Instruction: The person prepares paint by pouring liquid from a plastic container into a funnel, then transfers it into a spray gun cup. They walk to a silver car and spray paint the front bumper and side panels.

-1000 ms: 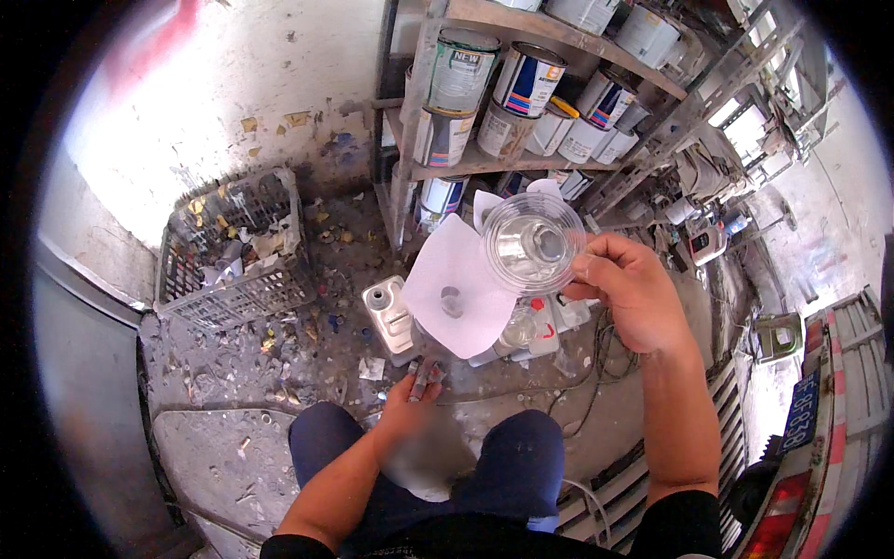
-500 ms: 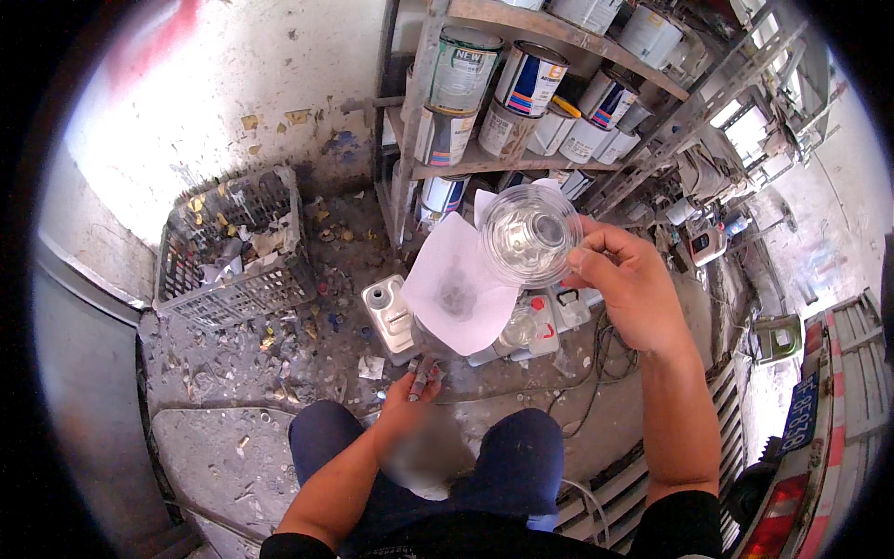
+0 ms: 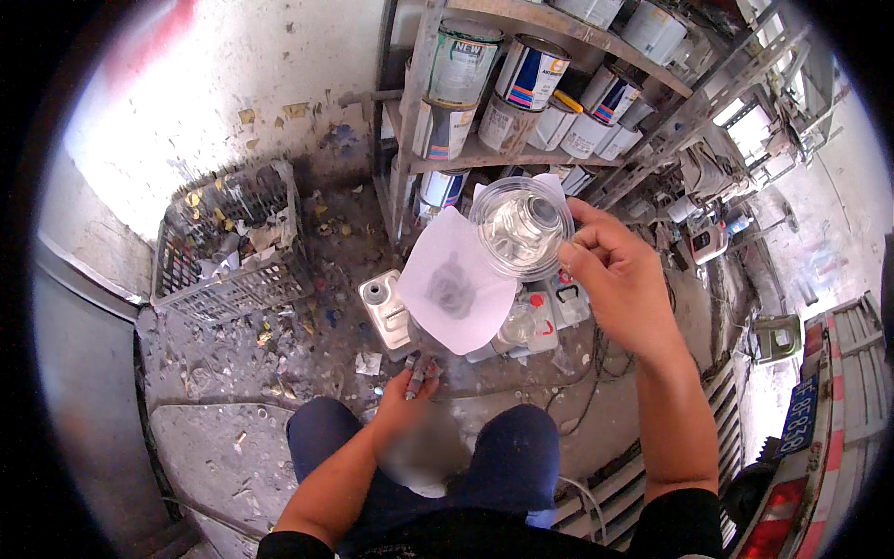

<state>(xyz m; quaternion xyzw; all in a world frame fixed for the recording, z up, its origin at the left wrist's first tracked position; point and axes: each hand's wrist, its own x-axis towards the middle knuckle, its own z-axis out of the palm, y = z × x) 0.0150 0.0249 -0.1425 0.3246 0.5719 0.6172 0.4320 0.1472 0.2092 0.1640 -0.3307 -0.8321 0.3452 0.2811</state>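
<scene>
My right hand [image 3: 622, 275] pinches the rim of a clear round plastic cup [image 3: 521, 228], tilted over the edge of a white paper sheet [image 3: 438, 252]. The sheet dips in the middle, where a grey wet-looking patch shows. Below it, my left hand [image 3: 402, 396] closes around a grey metal tool with small knobs, seemingly a spray gun [image 3: 417, 374]. The paper hides most of that tool, so I cannot tell how the two meet. Another clear cup [image 3: 518, 328] stands behind the paper's lower right edge.
A metal can [image 3: 384, 312] and white containers [image 3: 540, 340] stand on the littered floor. Paint cans [image 3: 531, 74] fill the shelf rack [image 3: 507, 160] ahead. A black crate [image 3: 228, 289] with scraps stands left. A cable [image 3: 596, 382] and a vehicle's rear [image 3: 819, 438] are at right.
The clear cup has shifted slightly left and its tilt has changed a little. The grey patch on the paper looks larger. My left hand has hardly moved.
</scene>
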